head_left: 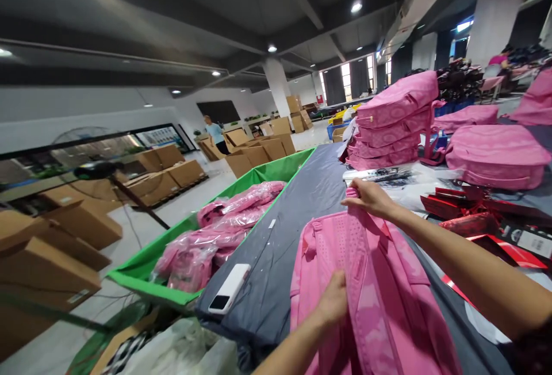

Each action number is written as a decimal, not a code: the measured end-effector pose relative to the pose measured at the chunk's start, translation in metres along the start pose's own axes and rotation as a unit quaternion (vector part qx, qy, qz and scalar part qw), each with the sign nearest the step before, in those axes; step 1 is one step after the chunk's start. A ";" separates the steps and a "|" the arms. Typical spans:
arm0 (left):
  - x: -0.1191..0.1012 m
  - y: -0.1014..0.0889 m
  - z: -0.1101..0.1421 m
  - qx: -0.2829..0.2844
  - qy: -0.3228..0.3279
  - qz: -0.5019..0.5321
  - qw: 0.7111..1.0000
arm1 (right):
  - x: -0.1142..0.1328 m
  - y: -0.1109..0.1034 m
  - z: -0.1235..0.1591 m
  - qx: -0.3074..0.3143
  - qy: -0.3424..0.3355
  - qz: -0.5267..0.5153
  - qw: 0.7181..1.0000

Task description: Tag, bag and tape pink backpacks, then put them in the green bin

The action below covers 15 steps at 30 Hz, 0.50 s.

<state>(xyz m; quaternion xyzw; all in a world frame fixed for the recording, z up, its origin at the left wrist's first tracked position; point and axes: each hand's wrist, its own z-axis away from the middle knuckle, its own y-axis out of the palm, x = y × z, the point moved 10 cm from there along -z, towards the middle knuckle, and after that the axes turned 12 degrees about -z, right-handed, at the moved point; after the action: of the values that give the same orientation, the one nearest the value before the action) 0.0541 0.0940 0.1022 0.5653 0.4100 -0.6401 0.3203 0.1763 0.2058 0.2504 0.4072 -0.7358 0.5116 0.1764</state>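
Note:
A pink backpack [409,306] lies in front of me on the dark cloth-covered table [280,237], its straps and padded back facing up. Near its top, my right hand [368,198] is closed round the upper end of a shoulder strap [360,271], lifting it off the bag. Lower down, my left hand [333,301] grips the same strap at its left edge; most of its fingers are hidden behind the strap. To the left of the bag, a white power bank [230,289] with a dark display rests on the table.
A green-lined bin [142,274] with plastic-wrapped pink bags [228,228] stands left of the table. Stacked pink backpacks [392,122] and red-and-black packaging [487,219] are at right. Cardboard boxes [56,266] and a fan [97,169] stand further left. A person [214,133] stands behind.

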 end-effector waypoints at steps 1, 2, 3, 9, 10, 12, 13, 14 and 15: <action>0.016 0.013 0.015 0.015 -0.030 0.040 0.999 | -0.011 0.006 -0.004 -0.003 0.015 0.029 0.999; 0.030 0.024 0.029 0.024 -0.051 0.072 0.996 | -0.023 0.011 -0.007 -0.005 0.031 0.059 0.998; 0.041 0.031 0.041 0.024 -0.058 0.083 0.995 | -0.035 0.016 -0.009 -0.004 0.044 0.086 0.995; 0.055 0.013 0.067 0.036 -0.026 -0.194 0.980 | -0.100 0.028 0.007 0.002 0.065 0.180 0.982; 0.050 -0.006 0.059 0.015 -0.024 -0.236 0.971 | -0.107 0.029 0.012 -0.008 0.060 0.183 0.981; 0.029 -0.061 0.031 -0.099 0.008 -0.315 0.944 | -0.118 0.034 0.019 -0.019 0.044 0.175 0.983; 0.015 -0.091 0.014 -0.174 0.029 -0.355 0.918 | -0.122 0.039 0.020 -0.017 0.028 0.165 0.986; 0.004 -0.116 -0.005 -0.229 0.048 -0.389 0.891 | -0.125 0.044 0.021 -0.012 0.011 0.154 0.988; 0.001 -0.136 -0.027 -0.259 0.043 -0.417 0.870 | -0.127 0.048 0.021 -0.005 -0.009 0.144 0.990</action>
<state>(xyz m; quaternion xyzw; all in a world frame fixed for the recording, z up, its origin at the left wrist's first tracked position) -0.0523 0.1802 0.1231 0.2652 0.7720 -0.5603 0.1406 0.2189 0.2469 0.1263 0.3006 -0.7907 0.5246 0.0967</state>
